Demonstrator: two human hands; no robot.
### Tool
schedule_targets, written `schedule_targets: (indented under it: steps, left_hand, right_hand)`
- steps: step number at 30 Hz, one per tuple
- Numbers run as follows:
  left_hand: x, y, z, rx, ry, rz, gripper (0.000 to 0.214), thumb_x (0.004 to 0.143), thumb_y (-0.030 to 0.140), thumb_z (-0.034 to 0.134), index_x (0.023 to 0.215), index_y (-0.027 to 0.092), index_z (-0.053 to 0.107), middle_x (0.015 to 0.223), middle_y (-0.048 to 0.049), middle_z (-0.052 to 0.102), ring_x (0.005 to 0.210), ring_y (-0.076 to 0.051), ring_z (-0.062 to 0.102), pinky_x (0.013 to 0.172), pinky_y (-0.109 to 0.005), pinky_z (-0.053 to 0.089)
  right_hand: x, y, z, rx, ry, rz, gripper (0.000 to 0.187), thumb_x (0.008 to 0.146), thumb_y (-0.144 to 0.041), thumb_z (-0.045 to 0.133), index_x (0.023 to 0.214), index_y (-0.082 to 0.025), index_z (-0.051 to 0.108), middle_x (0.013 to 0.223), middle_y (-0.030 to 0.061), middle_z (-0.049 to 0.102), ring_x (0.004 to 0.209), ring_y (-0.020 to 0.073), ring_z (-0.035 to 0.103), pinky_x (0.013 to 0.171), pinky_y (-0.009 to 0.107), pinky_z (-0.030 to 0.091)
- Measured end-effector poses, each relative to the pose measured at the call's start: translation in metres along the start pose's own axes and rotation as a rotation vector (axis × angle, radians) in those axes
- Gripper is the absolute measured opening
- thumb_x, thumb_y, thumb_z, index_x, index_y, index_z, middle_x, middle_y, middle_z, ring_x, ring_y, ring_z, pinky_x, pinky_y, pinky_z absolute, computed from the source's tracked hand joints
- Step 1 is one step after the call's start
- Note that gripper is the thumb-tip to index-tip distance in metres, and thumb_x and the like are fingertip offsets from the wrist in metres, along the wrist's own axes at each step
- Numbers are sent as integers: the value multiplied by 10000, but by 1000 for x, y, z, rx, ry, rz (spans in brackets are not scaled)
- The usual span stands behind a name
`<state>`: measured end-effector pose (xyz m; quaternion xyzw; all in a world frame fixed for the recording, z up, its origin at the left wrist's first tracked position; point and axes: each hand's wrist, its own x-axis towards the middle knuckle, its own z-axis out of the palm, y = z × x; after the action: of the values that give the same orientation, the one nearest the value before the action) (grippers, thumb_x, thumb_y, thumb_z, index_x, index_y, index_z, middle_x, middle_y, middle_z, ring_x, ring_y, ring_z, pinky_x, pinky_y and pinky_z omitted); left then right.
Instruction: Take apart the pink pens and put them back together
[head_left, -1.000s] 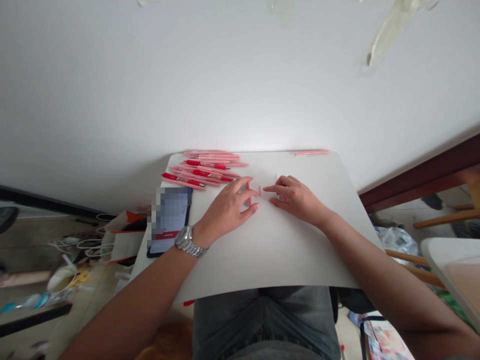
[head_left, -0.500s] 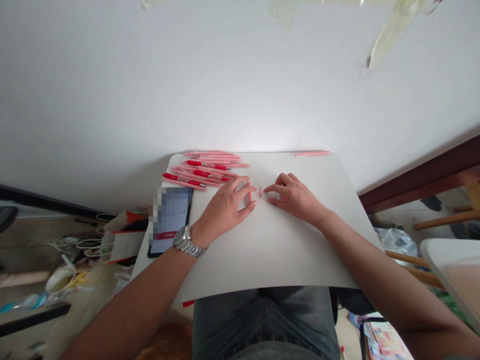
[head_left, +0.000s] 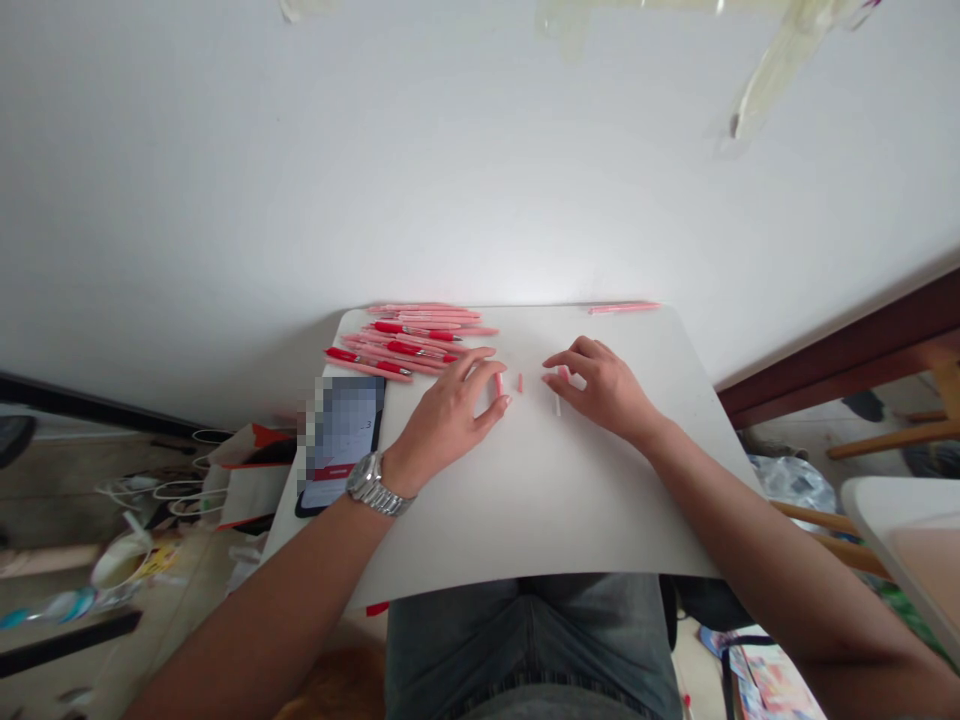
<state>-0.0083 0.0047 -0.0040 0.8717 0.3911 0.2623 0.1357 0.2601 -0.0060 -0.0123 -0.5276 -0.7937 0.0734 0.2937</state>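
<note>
Pink tube (head_left: 499, 384) is on the near side of the curved fingers of the left hand (head_left: 463, 397), pointing away from the body, with the forefinger near its far end and the thumb near its close end. Whether it is pinched or merely fenced in, I cannot tell.

Just to its right, a small pink piece (head_left: 520, 383) lies on the table (head_left: 517, 500), touched by neither hand. Half a second ago the right hand (head_left: 600, 385) had a fingertip close beside it; now that hand has drawn back to the right, and the gap has widened. The left fingers have also eased away from it. For the work in hand, this seems to leave the piece set apart as a loose part.

Under the right fingers shows a pink part (head_left: 564, 372), with a thin white rod (head_left: 558, 406) below the thumb; I cannot tell whether either is gripped.

Pens (head_left: 405, 347) lie heaped beyond the left hand, above the phone (head_left: 349, 440).
</note>
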Motion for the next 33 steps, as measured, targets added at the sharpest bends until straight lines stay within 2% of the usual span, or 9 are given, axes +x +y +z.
schedule_targets:
  steps: [5, 8, 13, 17, 20, 25, 33]
  left_hand:
    - [2, 1, -4, 23, 55, -39, 190, 1044, 279, 571, 1225, 231, 608, 1328, -98, 614, 1265, -265, 630, 1089, -430, 532]
    - [3, 2, -7, 43, 86, -71, 114, 1046, 265, 553, 1132, 216, 610, 1228, -84, 638, 1151, -240, 656, 1019, -384, 537]
    - [2, 4, -9, 88, 18, -172, 60, 1035, 250, 548, 1028, 223, 602, 1032, -32, 682, 875, -186, 663, 784, -311, 495]
    - [0, 3, -7, 142, -80, -222, 68, 1029, 252, 543, 987, 234, 593, 897, -4, 668, 793, -186, 637, 672, -308, 407]
    - [0, 3, -6, 181, -121, -218, 113, 1028, 232, 516, 922, 231, 556, 851, -8, 647, 779, -194, 612, 645, -316, 362]
    - [1, 2, -7, 171, -142, -193, 130, 1022, 201, 499, 899, 229, 529, 849, -7, 632, 782, -192, 594, 653, -318, 360]
    - [1, 0, -6, 173, -135, -160, 141, 1025, 194, 485, 897, 229, 533, 846, -16, 627, 785, -201, 593, 659, -318, 374]
  right_hand:
    - [4, 16, -7, 71, 80, 194, 263, 1047, -366, 545, 922, -208, 714, 812, 32, 621, 672, 158, 524, 680, 320, 417]
    - [6, 27, -9, 72, 88, 301, 267, 1020, -392, 560, 867, -211, 684, 760, 16, 629, 655, 155, 492, 663, 316, 382]
    - [7, 36, -7, 215, 125, 490, 429, 996, -545, 545, 794, -204, 708, 602, -26, 494, 563, 136, 388, 581, 310, 301]
    - [7, 38, -4, 250, 169, 508, 494, 979, -602, 530, 768, -195, 713, 570, -34, 446, 551, 136, 373, 575, 313, 281]
    - [7, 36, -4, 195, 97, 501, 470, 977, -576, 525, 758, -203, 709, 568, -34, 455, 554, 138, 369, 582, 311, 295]
    - [7, 31, -6, 91, -43, 447, 417, 982, -517, 519, 742, -217, 679, 575, -30, 489, 577, 142, 393, 616, 306, 319]
    - [7, 30, -8, 98, -49, 434, 413, 981, -510, 519, 724, -217, 655, 583, -26, 505, 585, 145, 416, 618, 299, 335]
